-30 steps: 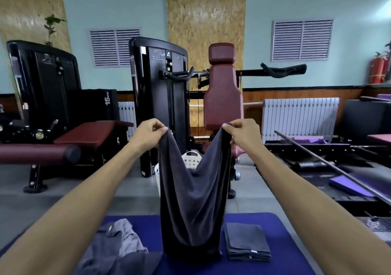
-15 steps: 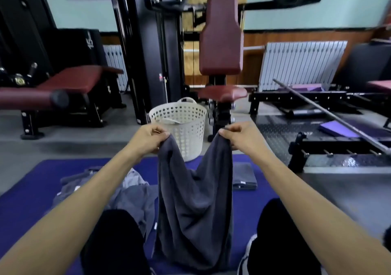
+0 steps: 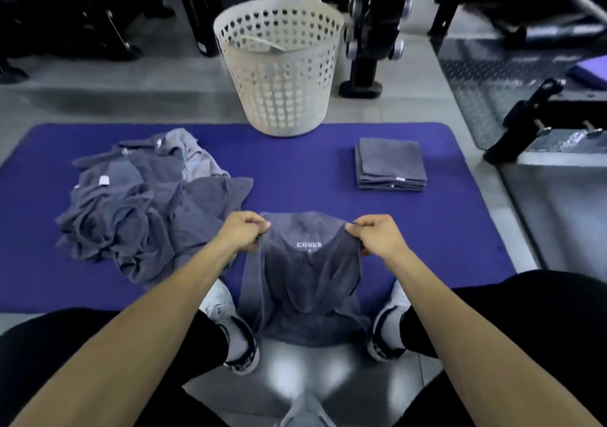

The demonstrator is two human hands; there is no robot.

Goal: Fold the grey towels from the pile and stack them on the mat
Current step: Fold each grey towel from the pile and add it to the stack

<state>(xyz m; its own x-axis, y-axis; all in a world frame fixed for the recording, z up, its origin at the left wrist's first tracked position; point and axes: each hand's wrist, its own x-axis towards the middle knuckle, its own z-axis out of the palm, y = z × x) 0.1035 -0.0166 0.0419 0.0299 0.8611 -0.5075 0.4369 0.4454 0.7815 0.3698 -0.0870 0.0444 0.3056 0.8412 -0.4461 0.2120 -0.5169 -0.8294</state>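
Head view looks straight down on a blue mat (image 3: 312, 170), and everything is placed off that mat. At its near edge the person grips a grey towel (image 3: 303, 282) by its top edge, one corner in each fist. The left hand (image 3: 241, 231) is closed tight, fingers curled over the left corner, cloth bunched under the knuckles. The right hand (image 3: 374, 234) is closed the same way on the right corner, thumb side turned inward. Between the two fists the top edge sags in a shallow curve, and small pale lettering shows just below that dip, too blurred to read for certain. From there the towel drapes down off the mat's near edge and pools on the shiny grey floor (image 3: 312, 377) between two white shoes (image 3: 218, 302), with black trouser legs on either side. On the mat's left half lies the pile of loose grey towels (image 3: 141, 206), crumpled and overlapping, its right edge just beside the left hand. On the mat's right half, well apart from the pile, sits a neat stack of folded grey towels (image 3: 389, 164), edges squared. At the mat's far edge stands a white perforated laundry basket (image 3: 279, 62), upright, its base overlapping the mat. Beyond it dark gym equipment stands on the floor.
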